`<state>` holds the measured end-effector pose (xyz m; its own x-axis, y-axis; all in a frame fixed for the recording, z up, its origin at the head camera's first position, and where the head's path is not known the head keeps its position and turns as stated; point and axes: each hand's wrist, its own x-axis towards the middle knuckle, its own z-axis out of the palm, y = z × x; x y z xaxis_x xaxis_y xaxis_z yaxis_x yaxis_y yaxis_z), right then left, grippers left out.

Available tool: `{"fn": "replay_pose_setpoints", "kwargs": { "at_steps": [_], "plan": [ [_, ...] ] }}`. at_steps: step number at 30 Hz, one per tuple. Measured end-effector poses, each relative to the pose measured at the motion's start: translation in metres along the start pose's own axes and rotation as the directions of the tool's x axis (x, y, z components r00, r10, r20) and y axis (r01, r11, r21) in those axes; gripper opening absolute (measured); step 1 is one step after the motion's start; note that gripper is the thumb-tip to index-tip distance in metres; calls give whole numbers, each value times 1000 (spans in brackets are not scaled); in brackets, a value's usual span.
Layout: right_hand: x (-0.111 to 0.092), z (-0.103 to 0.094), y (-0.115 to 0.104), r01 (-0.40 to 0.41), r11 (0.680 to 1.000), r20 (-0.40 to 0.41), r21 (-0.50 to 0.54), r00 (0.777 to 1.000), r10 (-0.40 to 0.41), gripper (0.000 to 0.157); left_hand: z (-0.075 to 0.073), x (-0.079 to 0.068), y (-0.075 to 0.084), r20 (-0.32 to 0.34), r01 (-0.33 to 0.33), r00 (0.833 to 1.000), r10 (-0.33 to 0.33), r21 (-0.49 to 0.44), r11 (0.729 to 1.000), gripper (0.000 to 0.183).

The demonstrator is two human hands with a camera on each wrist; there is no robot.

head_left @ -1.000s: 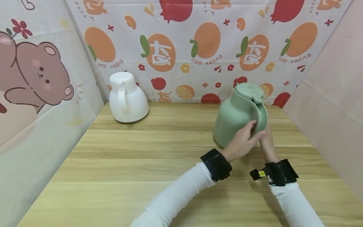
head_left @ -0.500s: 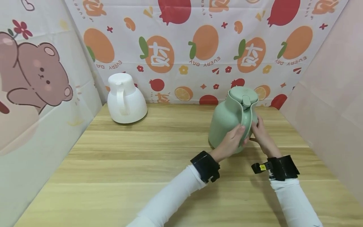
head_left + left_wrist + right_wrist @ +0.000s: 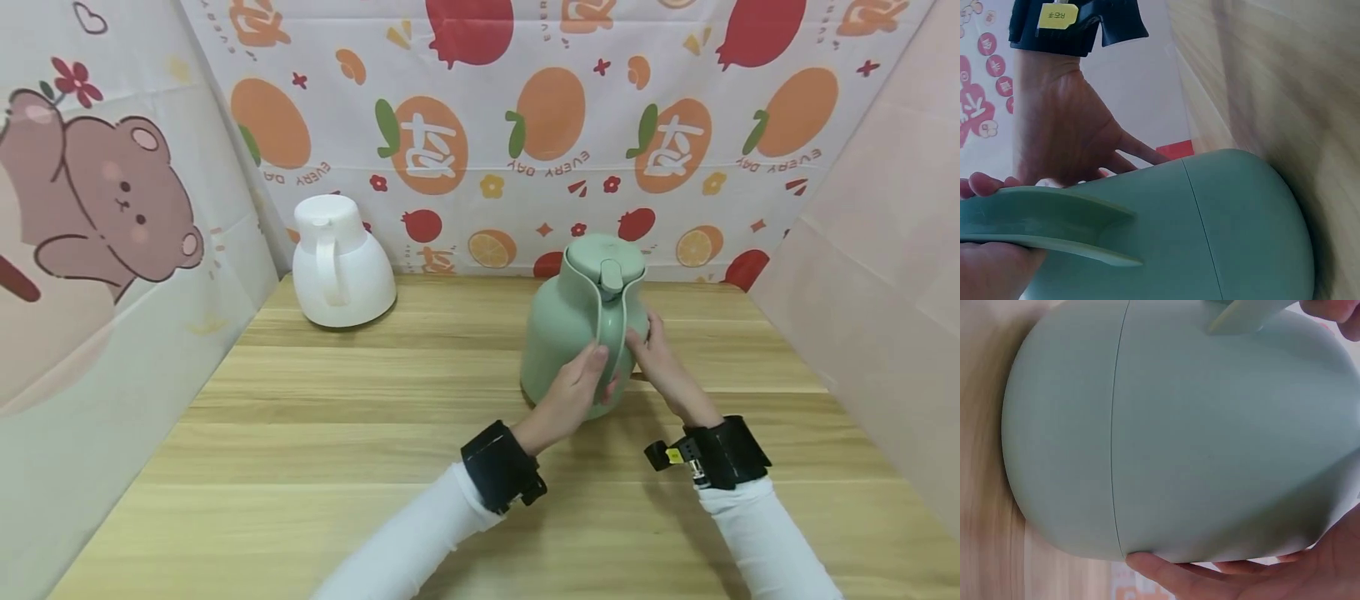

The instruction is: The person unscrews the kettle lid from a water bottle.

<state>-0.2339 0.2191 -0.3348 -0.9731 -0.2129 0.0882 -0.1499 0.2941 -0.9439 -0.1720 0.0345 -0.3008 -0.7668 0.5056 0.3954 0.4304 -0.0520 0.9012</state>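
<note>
A sage-green vacuum jug stands upright on the wooden table, its lidded top tilting slightly away and its handle turned toward me. My left hand grips that handle, thumb on the near side and fingertips showing past it in the left wrist view. Against the jug's right side lies my right hand. Its fingers stretch along the rounded body in the right wrist view, with the thumb touching near the seam. The jug's far side is hidden.
At the back left of the table stands a white jug with its handle facing forward. A fruit-print cloth hangs behind, a bear-print cloth on the left, and a pale pink sheet on the right.
The green jug has moved left and a little nearer, and its handle has swung round toward me. Both hands moved with it; the right hand shifted from by the handle onto the body's side.
</note>
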Motion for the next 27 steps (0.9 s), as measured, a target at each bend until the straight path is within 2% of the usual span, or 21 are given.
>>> {"fn": "replay_pose_setpoints", "kwargs": {
  "at_steps": [10, 17, 22, 27],
  "plan": [
    [3, 33, -14, 5, 1000, 39, 12, 999, -5, 82, -18, -23, 6, -59, -13, 998, 14, 18, 1000, 25],
    [7, 53, -21, 5, 1000, 60, 5, 998, -5, 79, -30, -32, -17, -104, -19, 994, 19, 1, 1000, 27],
    [8, 65, -25, 25, 999, 62, 41, 998, -28, 76, -36, -40, -18, -135, -45, 990, 47, 21, 999, 29],
    [8, 77, -29, 21, 998, 64, 56, 998, -24, 76, -41, -50, -16, -149, -44, 988, 48, 28, 999, 35]
  ]
}}
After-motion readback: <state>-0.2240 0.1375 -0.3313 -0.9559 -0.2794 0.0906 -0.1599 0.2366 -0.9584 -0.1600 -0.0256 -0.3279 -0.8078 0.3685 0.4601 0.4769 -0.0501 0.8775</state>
